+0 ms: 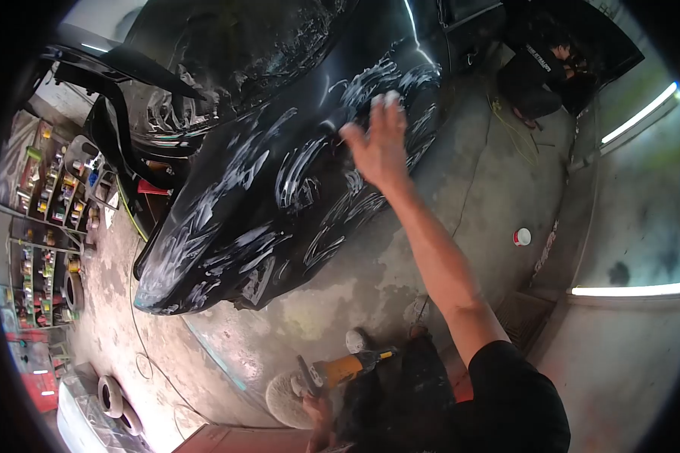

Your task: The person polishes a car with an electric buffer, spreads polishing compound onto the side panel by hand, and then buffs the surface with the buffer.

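My right hand reaches out over the black car body panel, fingers extended and whitish at the tips. Whether it touches the surface or hovers just above is hard to tell. White paste smears streak the glossy panel in many curved strokes. Low in the view, my left hand is closed on a yellow and black polisher, near its front handle. The polisher carries a round, pale fluffy pad and is held down by my legs, away from the car.
Another person crouches at the upper right beside the car. A small white and red tub stands on the concrete floor. Shelves of cans line the left side. Tyres lie at lower left, and a cable crosses the floor.
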Available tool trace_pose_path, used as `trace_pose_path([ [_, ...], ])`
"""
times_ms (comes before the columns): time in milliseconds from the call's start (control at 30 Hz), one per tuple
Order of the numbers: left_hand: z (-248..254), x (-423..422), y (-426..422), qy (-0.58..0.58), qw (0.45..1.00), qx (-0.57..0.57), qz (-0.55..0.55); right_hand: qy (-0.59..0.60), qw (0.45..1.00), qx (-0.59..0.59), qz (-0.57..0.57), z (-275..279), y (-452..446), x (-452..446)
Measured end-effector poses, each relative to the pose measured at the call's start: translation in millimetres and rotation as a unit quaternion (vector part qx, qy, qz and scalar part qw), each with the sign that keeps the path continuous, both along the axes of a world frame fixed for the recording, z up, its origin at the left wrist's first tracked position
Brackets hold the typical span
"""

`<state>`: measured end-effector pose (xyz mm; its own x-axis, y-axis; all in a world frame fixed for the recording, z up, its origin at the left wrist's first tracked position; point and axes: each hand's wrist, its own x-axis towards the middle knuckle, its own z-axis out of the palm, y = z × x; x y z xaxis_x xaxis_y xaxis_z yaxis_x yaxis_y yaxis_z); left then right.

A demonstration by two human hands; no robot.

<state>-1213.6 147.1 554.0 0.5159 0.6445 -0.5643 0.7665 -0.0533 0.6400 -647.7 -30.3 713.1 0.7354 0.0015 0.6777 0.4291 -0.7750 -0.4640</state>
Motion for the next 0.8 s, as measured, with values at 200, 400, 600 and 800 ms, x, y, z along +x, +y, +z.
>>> trace_pose_path([
  [200,87.2,49.3,-39.6,0.003,0.995,0.064,-0.077,-0.096,0.994,-0.046,-0.006,54.5,1.8,117.1],
  [400,105.9,65.6,-67.9,0.006,0.998,0.033,-0.061,-0.002,0.951,-0.078,0.300,74.3,-4.0,23.7],
  [600,121.4,79.9,-104.5,0.005,0.990,0.111,-0.082,0.003,0.999,0.036,-0.015,-2.7,-90.3,148.9],
  [800,166.4,118.7,-145.5,0.049,0.981,0.152,-0.108,0.073,0.969,0.022,0.236,-3.6,-121.4,56.5],
])
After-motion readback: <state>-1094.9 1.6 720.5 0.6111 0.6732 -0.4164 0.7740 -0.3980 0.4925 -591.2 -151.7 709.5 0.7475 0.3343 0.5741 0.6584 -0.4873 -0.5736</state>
